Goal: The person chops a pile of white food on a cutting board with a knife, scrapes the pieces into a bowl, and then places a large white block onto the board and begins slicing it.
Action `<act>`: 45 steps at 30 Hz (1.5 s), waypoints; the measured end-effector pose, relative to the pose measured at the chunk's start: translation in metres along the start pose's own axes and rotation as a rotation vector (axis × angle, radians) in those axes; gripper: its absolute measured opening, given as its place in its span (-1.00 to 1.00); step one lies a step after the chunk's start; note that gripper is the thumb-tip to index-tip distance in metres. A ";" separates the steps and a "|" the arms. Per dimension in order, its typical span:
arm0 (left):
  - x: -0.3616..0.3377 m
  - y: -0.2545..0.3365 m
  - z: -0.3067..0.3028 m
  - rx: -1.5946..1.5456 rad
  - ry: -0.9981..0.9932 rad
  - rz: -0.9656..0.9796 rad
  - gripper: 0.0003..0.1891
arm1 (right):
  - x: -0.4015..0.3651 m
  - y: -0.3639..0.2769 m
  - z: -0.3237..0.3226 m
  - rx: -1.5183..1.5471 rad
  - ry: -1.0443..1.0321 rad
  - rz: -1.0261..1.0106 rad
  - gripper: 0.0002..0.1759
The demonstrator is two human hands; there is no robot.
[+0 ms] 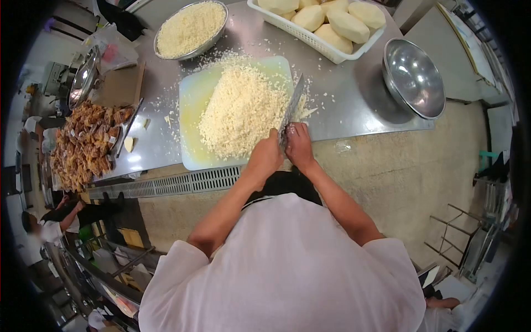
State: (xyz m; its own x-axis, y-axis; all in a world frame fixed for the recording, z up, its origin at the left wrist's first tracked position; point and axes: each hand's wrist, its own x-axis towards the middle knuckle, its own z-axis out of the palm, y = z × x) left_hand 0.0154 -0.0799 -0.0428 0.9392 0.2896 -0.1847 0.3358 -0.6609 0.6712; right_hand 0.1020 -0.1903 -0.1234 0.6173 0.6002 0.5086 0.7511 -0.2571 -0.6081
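My left hand (267,153) is closed round the handle end of a kitchen knife (292,105). The blade points away from me along the right edge of the cutting board (191,149), with pale bits stuck to it. Close against the blade's right side is my right hand (299,145), fingers curled; what they hold, if anything, is hidden. Some pale slices (301,110) lie just beyond those fingers. A large heap of finely chopped pale vegetable (243,113), which looks like potato, covers most of the board.
A metal bowl (191,30) of chopped bits stands at the back left. Behind is a white basket (310,40) of peeled potatoes (348,25). Another metal bowl (415,77) sits at right. Browned food pieces (88,144) are piled at left. A person (55,224) is at far left.
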 end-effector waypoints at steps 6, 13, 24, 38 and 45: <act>-0.006 -0.003 0.007 0.038 0.037 -0.044 -0.80 | -0.005 0.002 0.007 0.003 0.069 0.036 -0.75; -0.017 0.002 -0.036 0.073 -0.042 -0.028 -0.70 | 0.000 -0.008 -0.035 0.075 -0.066 0.041 -0.67; -0.011 -0.009 -0.029 0.148 0.023 -0.012 -0.75 | 0.007 -0.016 -0.025 0.082 -0.157 0.210 -0.70; -0.011 0.007 -0.027 0.132 -0.032 0.010 -0.72 | 0.013 -0.014 -0.023 0.034 -0.203 0.172 -0.95; -0.004 0.007 -0.017 0.095 0.018 0.045 -0.75 | 0.008 -0.009 -0.023 0.007 -0.229 0.181 -0.93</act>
State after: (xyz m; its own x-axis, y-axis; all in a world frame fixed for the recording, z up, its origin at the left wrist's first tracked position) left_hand 0.0129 -0.0745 -0.0251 0.9522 0.2703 -0.1421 0.2995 -0.7358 0.6074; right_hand 0.1057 -0.2006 -0.1000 0.6713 0.7009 0.2410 0.6317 -0.3709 -0.6807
